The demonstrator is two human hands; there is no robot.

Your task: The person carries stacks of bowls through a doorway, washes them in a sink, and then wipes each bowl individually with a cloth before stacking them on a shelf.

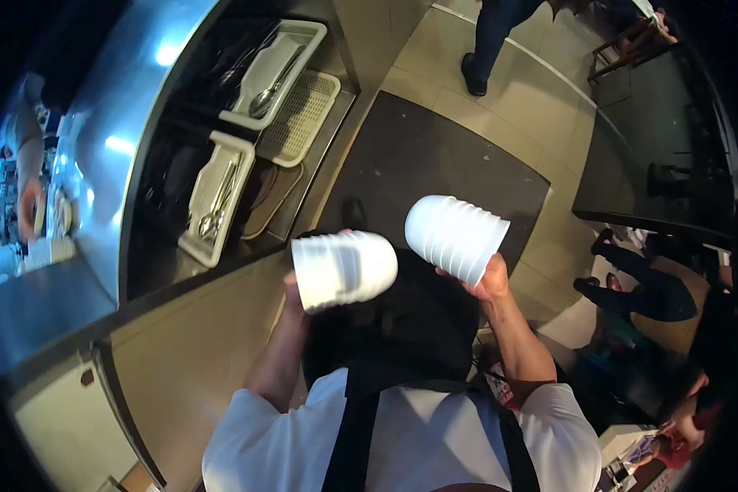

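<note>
A stack of white bowls (344,269), nested and tipped on its side, is in my left hand (292,287). Most of that hand is hidden behind the stack. My right hand (490,280) grips a second stack of white bowls (457,236), also nested and tilted, from below near its rim end. Both stacks are held in front of my dark apron (394,328), with a gap between them. Their rounded bases face inward, toward each other.
To the left, a metal shelf holds white trays (221,197) of spoons and a perforated basket (303,123). A dark mat (435,156) covers the tiled floor ahead. A person's leg (496,41) is beyond it. People sit at the right, near a dark table (664,139).
</note>
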